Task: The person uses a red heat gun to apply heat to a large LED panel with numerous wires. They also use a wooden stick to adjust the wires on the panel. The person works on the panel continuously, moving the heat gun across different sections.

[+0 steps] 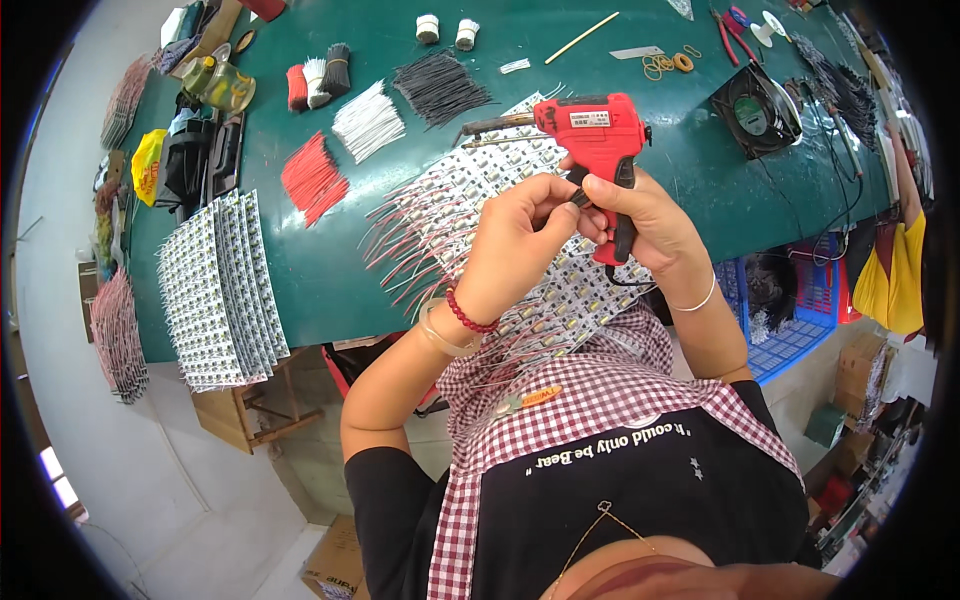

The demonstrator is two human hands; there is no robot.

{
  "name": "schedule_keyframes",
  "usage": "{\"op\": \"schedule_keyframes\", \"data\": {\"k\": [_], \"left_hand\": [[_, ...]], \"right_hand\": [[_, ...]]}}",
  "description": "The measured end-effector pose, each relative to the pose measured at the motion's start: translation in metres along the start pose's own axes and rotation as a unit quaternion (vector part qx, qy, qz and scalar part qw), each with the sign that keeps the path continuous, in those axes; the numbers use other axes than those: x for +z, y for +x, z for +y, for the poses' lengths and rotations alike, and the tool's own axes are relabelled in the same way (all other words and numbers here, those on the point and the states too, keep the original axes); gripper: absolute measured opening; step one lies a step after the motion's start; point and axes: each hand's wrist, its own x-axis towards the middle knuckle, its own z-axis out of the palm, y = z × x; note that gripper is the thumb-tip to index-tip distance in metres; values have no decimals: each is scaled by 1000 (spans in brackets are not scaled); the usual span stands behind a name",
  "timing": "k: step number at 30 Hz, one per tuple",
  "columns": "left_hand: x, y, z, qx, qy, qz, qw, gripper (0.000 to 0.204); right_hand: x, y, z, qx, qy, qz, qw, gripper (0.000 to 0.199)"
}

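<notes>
My right hand [655,222] is wrapped round the grip of a red and black soldering gun [605,125], whose long metal tip points left. Beside that grip, my left hand [525,228] is closed in a pinch, fingertips close to the right hand's fingers. A small dark piece shows at the pinch, but I cannot make out what it is. Beneath both hands lie white circuit board panels [510,165] with rows of small parts. Red and white wires [415,245] stick out along their left side.
Sorted red wires [315,178], white wires [368,122] and black wires [440,85] lie farther back on the green table [300,265]. More board panels [222,290] overhang its front left edge. A black fan [755,112] stands right, above a blue crate [800,340].
</notes>
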Motion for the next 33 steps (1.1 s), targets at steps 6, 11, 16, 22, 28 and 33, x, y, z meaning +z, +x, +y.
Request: {"op": "schedule_keyframes", "data": {"k": [6,11,16,22,28,33], "left_hand": [[0,-4,-6,-8,35,19,999,9],[-4,-4,-13,-20,109,47,993,8],[1,-7,-13,-2,139,45,989,9],[6,-11,-9,23,209,86,974,10],[2,-13,-12,48,219,112,968,9],[-3,-17,-24,169,359,160,904,8]], "right_hand": [[0,0,4,-23,-13,27,999,40],[7,-10,5,-165,-162,102,968,38],[19,-19,6,-203,-407,172,874,15],[15,-16,13,-221,-399,163,875,17],[16,-10,16,-232,-459,160,843,16],[22,-11,16,-201,-394,150,884,21]]}}
